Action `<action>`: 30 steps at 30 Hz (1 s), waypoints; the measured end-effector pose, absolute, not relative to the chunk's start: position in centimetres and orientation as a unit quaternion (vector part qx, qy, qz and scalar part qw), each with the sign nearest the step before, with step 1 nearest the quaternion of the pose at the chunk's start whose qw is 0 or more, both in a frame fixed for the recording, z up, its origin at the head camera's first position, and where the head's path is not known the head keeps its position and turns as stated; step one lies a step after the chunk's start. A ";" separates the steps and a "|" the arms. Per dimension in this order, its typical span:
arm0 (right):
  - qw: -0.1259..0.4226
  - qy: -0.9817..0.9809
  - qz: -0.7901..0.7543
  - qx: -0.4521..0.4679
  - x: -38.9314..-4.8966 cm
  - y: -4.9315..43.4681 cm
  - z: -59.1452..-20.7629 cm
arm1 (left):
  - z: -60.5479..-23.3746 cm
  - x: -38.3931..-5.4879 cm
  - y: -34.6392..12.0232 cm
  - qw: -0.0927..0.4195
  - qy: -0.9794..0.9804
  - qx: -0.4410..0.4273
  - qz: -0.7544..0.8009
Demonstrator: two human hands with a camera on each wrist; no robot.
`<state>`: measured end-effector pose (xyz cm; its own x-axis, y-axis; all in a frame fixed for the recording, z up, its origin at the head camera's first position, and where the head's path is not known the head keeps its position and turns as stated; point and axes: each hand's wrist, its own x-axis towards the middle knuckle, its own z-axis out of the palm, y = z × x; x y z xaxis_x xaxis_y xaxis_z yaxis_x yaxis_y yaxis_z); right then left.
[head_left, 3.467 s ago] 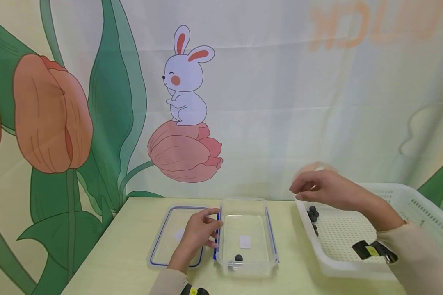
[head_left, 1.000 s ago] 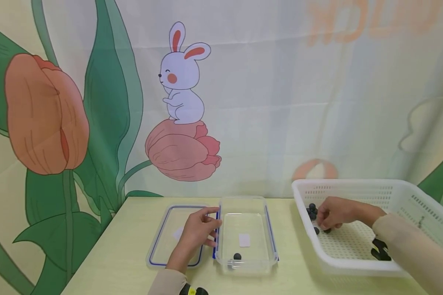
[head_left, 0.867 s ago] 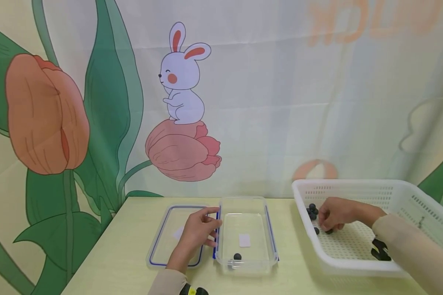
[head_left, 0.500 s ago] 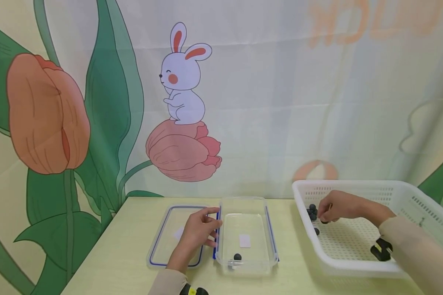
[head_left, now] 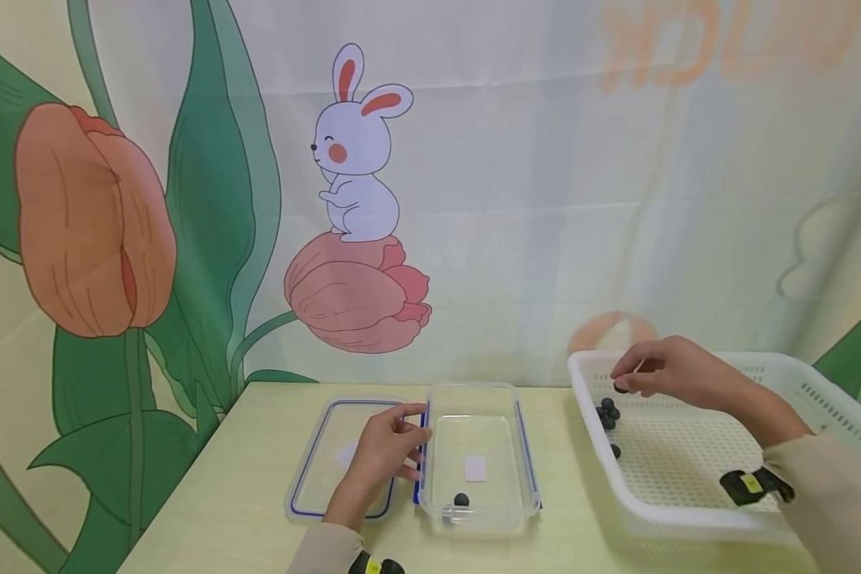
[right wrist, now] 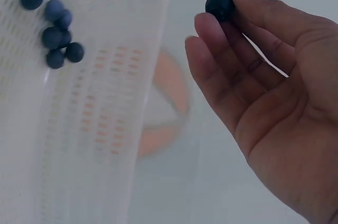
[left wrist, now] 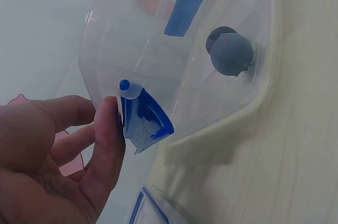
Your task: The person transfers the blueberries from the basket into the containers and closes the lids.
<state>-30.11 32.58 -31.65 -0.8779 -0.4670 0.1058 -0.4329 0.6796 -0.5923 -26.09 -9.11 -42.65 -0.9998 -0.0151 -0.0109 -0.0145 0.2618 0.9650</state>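
My right hand is raised over the left side of the white perforated basket. Thumb and fingertips pinch a dark blueberry, which the right wrist view shows plainly. Several other blueberries lie against the basket's left wall. With my left hand I hold the left side of a clear food container, beside its blue latch. A blueberry sits at the near end inside the container, next to a small white label.
A clear lid with a blue seal lies left of the container, partly behind my left hand. All stand on a pale yellow table. Behind it hangs a curtain printed with a rabbit and tulips.
My right hand has picked a blueberry from the basket floor and lifted it toward the basket's far left rim. My left hand has stayed at the container.
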 end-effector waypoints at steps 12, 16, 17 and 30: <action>-0.032 0.885 -0.367 -0.284 -26.8 29.8 -30.4 | -42.6 -26.0 -9.1 -0.001 -0.795 0.016 -0.607; -0.042 0.873 -0.381 -0.303 -26.1 28.6 -30.7 | -42.7 -26.1 -9.1 0.001 -0.796 0.014 -0.606; -0.041 0.869 -0.385 -0.307 -25.9 28.3 -30.8 | -42.7 -26.1 -9.1 0.001 -0.795 0.013 -0.606; -0.017 0.845 -0.421 -0.331 -24.0 23.5 -31.8 | -42.8 -26.2 -9.1 0.003 -0.795 0.009 -0.607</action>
<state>-23.97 23.54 -31.77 -0.7808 -0.5438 0.3076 -0.5731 0.4275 -0.6991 -26.17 -9.14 -42.75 -0.9998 -0.0180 -0.0072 -0.0116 0.2627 0.9648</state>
